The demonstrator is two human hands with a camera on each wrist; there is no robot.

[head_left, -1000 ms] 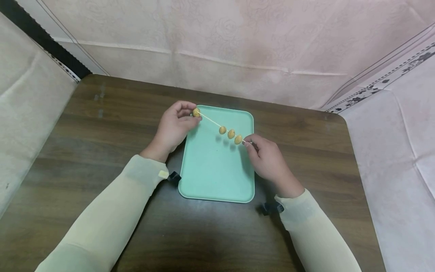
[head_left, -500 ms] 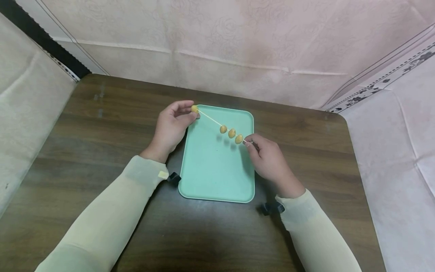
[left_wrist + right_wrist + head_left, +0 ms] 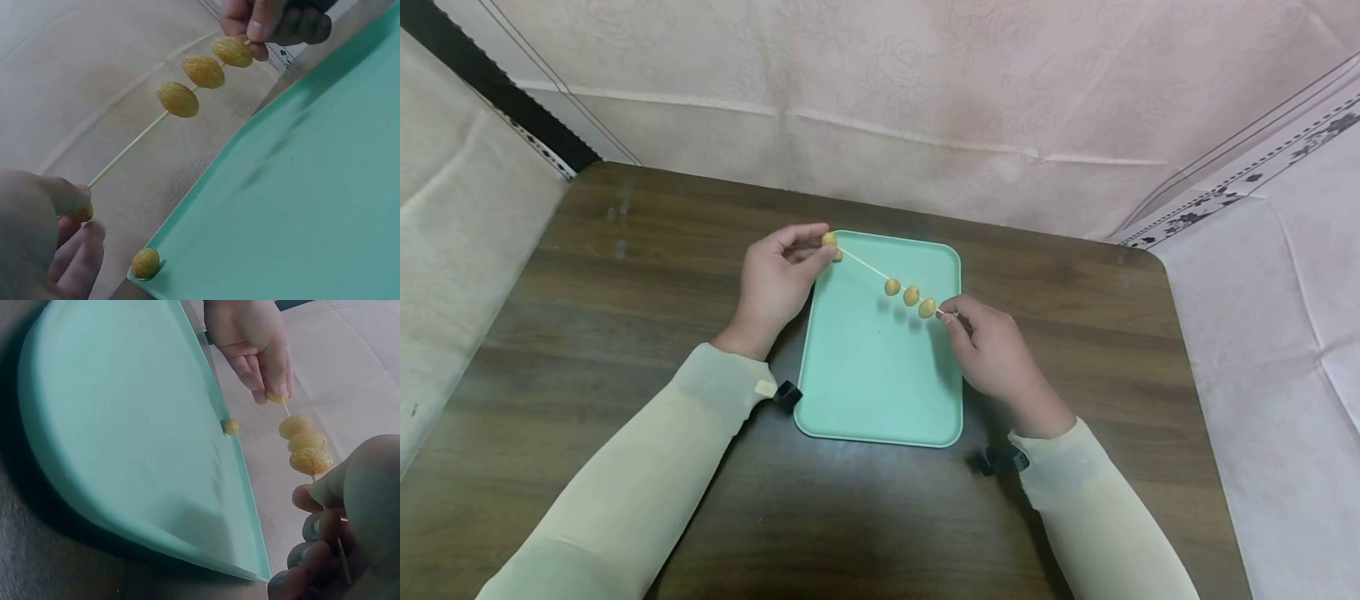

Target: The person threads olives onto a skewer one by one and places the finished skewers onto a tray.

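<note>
A thin wooden skewer (image 3: 128, 148) slants above the tray. Three wrinkled, golden-brown oval fruits (image 3: 177, 99), like small dried dates, are threaded on it close to my right hand. My right hand (image 3: 1000, 354) grips the skewer's lower end between thumb and fingers; the end of the stick runs under the palm in the right wrist view. At the far end, my left hand (image 3: 775, 279) pinches another such fruit (image 3: 829, 239) against the tip. Whether the tip has entered that fruit is hidden by the thumb. One loose fruit (image 3: 145, 263) lies in the tray's far left corner, just below my left hand.
The mint-green rectangular tray (image 3: 880, 375) sits on a dark wooden table (image 3: 647, 333). Pale patterned cloth (image 3: 880, 92) hangs behind the table and on both sides. A small black device (image 3: 787, 395) is at the left cuff, beside the tray's left edge.
My left hand has shifted slightly up and left with the pinched fruit, and the loose fruit in the corner shows more. My right hand and the three threaded fruits have barely moved.
</note>
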